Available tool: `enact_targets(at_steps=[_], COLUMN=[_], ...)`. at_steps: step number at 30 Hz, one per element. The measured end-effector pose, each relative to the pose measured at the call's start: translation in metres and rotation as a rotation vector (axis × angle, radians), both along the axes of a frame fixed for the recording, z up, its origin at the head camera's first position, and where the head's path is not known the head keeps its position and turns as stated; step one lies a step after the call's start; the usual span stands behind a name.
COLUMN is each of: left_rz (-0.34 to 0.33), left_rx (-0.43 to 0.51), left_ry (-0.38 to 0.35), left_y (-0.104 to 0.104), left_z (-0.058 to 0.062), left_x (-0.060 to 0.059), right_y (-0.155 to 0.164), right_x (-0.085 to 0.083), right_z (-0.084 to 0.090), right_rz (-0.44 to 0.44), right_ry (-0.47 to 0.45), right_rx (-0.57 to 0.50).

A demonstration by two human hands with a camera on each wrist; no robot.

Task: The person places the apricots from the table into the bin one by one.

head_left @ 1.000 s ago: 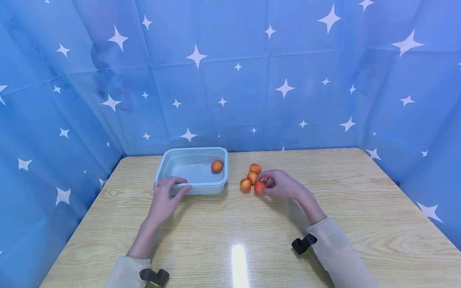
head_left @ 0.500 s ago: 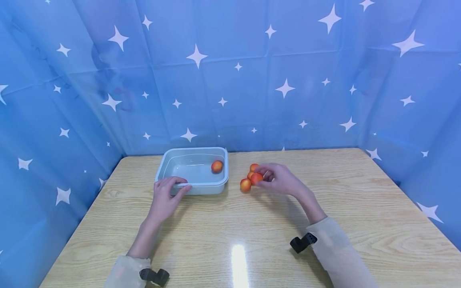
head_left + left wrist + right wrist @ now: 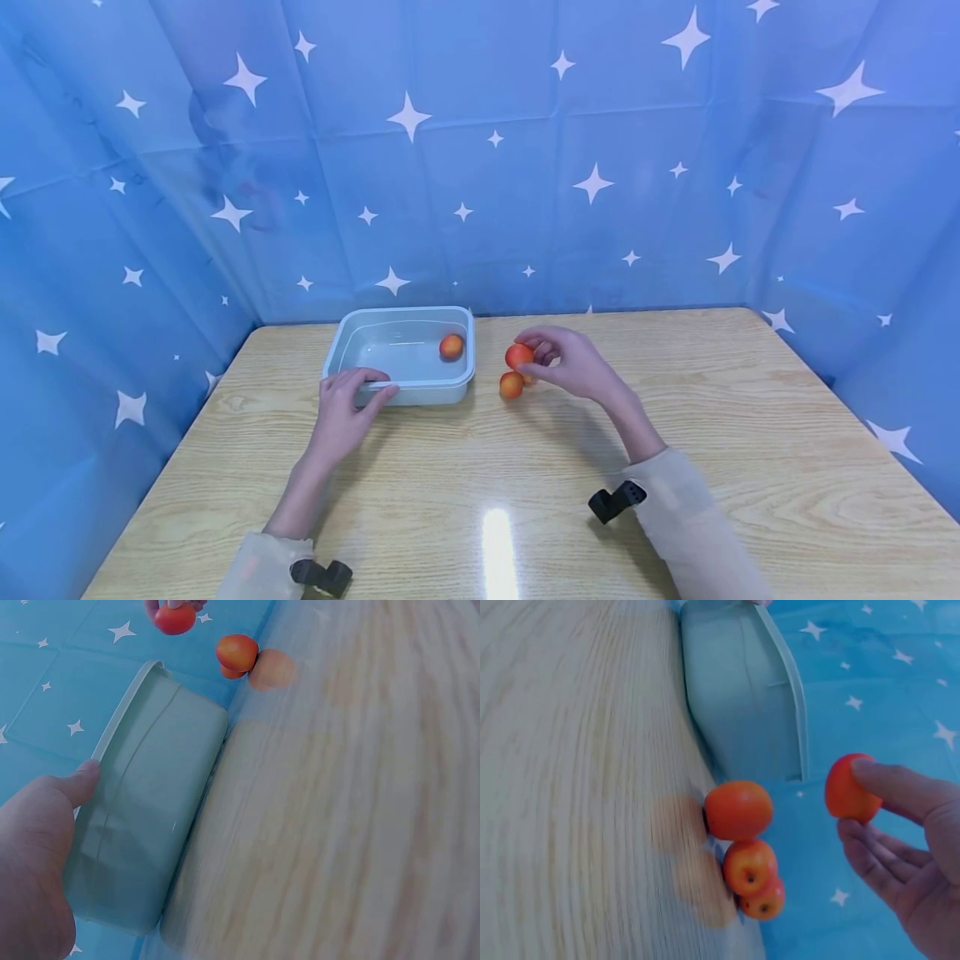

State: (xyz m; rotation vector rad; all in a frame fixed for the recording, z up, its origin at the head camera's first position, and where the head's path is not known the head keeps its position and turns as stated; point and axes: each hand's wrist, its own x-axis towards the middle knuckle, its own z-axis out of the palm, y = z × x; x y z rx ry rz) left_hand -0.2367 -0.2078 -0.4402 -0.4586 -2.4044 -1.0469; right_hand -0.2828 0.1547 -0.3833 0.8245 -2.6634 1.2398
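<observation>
Right of the pale tub (image 3: 352, 335), lifted clear of the wooden table (image 3: 750, 433), the right hand (image 3: 573, 367) pinches one orange-red fruit (image 3: 518, 355) between thumb and fingertips; the other fingers are loosely spread and carry nothing. Left hand (image 3: 341, 408) rests on the tub's near rim, thumb hooked over the edge, fingers lying along the outer wall, steadying it. Progress, as judged from how things lie: one fruit in the tub (image 3: 451, 346) sits by its right wall, so one transfer looks done; the held fruit is in the air between the pile and the tub, not yet over the rim. Left on the table just right of the tub: a cluster of three (image 3: 744, 847), seen plainly from the right wrist view, touching one another in a short row; the head view shows only the nearest of them clearly, the rest hidden behind the right hand. So roughly one in, one in hand, three to go. Held fruit: small, round, smooth and slightly glossy skin, deep red-orange shading to yellow-orange, apricot-like; no stem visible. Tub interior looks pale and shiny; whether it holds water cannot be told.
</observation>
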Motion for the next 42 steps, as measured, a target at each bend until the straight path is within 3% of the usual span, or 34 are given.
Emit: enact_targets(at_steps=[27, 33, 42], left_rz=[0.004, 0.003, -0.003], left_rx=[0.001, 0.006, 0.01], left_ry=[-0.019, -0.016, -0.002], left_y=[-0.001, 0.0, 0.0], left_z=[0.001, 0.001, 0.0], left_x=[0.003, 0.003, 0.0], right_y=[-0.04, -0.052, -0.069], right_x=[0.003, 0.003, 0.004], right_z=[0.015, 0.009, -0.001], right_rz=[0.024, 0.052, 0.083], right_ry=[0.007, 0.069, 0.076], right_rx=[-0.15, -0.162, -0.203])
